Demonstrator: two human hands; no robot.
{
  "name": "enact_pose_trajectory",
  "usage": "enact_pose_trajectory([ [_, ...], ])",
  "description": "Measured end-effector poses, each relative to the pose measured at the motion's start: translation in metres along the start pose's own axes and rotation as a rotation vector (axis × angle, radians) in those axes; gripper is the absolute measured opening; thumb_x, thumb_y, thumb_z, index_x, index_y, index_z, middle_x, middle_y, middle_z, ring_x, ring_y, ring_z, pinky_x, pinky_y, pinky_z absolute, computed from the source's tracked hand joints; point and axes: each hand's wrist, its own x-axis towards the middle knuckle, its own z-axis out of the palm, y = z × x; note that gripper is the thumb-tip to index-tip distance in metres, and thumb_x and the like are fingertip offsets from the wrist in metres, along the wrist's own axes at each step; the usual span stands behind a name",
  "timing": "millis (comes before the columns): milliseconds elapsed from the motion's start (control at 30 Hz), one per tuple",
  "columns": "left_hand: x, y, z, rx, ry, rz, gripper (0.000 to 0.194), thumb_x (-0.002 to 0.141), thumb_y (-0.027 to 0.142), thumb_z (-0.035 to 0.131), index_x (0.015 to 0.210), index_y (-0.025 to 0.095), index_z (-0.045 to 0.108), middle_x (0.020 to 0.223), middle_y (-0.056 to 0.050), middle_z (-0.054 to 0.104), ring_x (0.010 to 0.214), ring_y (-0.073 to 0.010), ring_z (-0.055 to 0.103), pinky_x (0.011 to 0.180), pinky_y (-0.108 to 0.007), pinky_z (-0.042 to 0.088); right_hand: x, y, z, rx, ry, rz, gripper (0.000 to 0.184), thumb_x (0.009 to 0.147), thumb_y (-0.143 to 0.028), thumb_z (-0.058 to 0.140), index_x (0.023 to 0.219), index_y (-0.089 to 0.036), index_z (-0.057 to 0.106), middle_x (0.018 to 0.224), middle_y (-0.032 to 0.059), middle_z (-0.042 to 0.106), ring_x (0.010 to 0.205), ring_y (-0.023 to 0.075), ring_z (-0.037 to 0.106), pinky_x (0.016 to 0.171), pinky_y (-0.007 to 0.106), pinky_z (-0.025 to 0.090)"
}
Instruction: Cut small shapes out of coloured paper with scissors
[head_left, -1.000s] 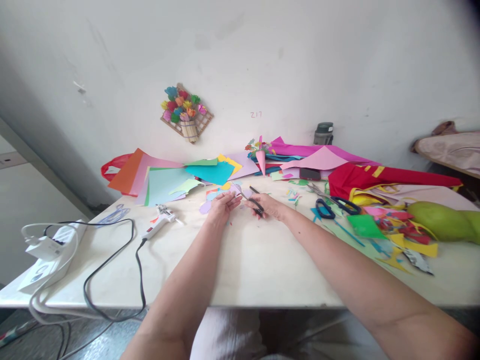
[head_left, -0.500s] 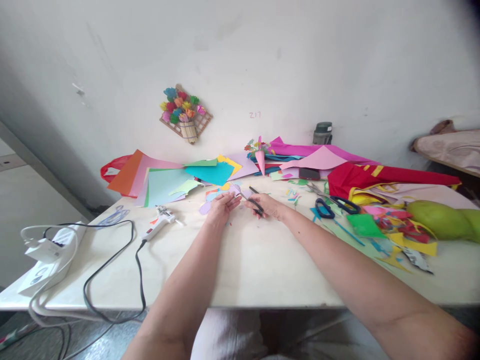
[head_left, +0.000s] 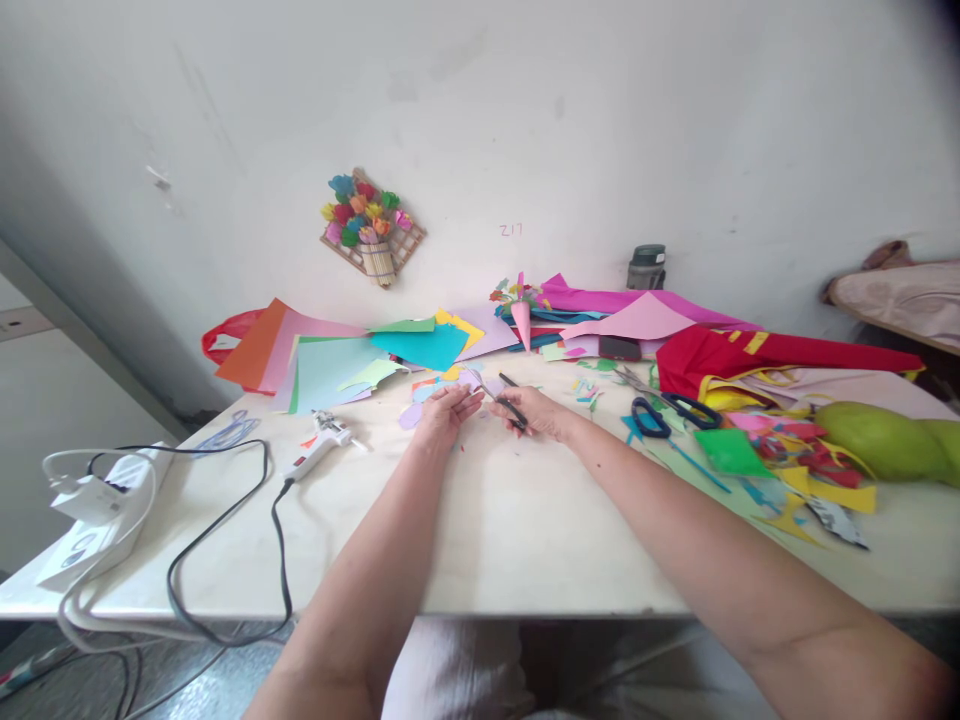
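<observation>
My right hand [head_left: 538,413] is wrapped around the black handles of a pair of scissors [head_left: 513,413]. The blades point away from me and a little left, close to the fingertips of my left hand [head_left: 448,409]. That hand is turned partly palm up with its fingers curled together; whatever lies between the fingertips is too small to make out. Just beyond the hands are small paper cuttings, among them a lilac piece [head_left: 410,416] and a yellow piece [head_left: 451,373].
Coloured sheets [head_left: 337,365] and a pink paper cone with flowers [head_left: 523,322] line the wall. At left are a glue gun [head_left: 319,447], its cable and a power strip [head_left: 105,520]. At right lie blue-handled scissors [head_left: 651,418], paper scraps [head_left: 731,452] and a red cloth [head_left: 697,358].
The scissor blades have shifted slightly at the left fingertips. Both hands stay in nearly the same place, and the things on the table have not moved.
</observation>
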Motion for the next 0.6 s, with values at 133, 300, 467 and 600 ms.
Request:
enact_pose_trajectory([
  [133, 0.0002, -0.0005, -0.0002, 0.001, 0.003, 0.002, 0.013, 0.063, 0.016, 0.070, 0.069, 0.012, 0.059, 0.078, -0.007, 0.069, 0.076, -0.0214, 0.068, 0.074, -0.033, 0.053, 0.0016, 0.0024, 0.0000, 0.009, 0.000, -0.009, 0.030, 0.076, -0.044, 0.061, 0.074, -0.016, 0.050, 0.049, -0.0052, 0.050, 0.034, 0.0042, 0.045, 0.029, 0.014, 0.024],
  [300, -0.0015, 0.0008, 0.0018, 0.007, -0.003, -0.004, 0.012, 0.062, 0.015, 0.069, 0.067, 0.013, 0.058, 0.076, -0.008, 0.069, 0.076, -0.0216, 0.068, 0.073, -0.032, 0.053, 0.0034, 0.0047, -0.0001, 0.034, 0.001, -0.005, 0.028, 0.073, -0.041, 0.065, 0.074, -0.016, 0.052, 0.048, -0.0055, 0.050, 0.034, 0.0046, 0.045, 0.028, 0.014, 0.024],
  [467, -0.0030, 0.0023, 0.0040, 0.015, -0.002, -0.032, 0.009, 0.062, 0.013, 0.066, 0.066, 0.012, 0.057, 0.076, -0.009, 0.069, 0.075, -0.0219, 0.068, 0.071, -0.032, 0.053, 0.0029, 0.0048, -0.0012, 0.030, -0.004, -0.014, 0.027, 0.073, -0.040, 0.065, 0.074, -0.016, 0.052, 0.049, -0.0051, 0.051, 0.035, 0.0048, 0.046, 0.029, 0.014, 0.025],
  [600, -0.0027, 0.0028, 0.0035, 0.040, -0.008, -0.046, 0.012, 0.064, 0.017, 0.066, 0.071, 0.012, 0.058, 0.073, -0.009, 0.068, 0.073, -0.0219, 0.068, 0.070, -0.032, 0.054, 0.0016, 0.0043, -0.0019, 0.008, -0.019, -0.010, 0.027, 0.075, -0.041, 0.063, 0.074, -0.016, 0.052, 0.049, -0.0052, 0.051, 0.034, 0.0045, 0.045, 0.028, 0.014, 0.024],
])
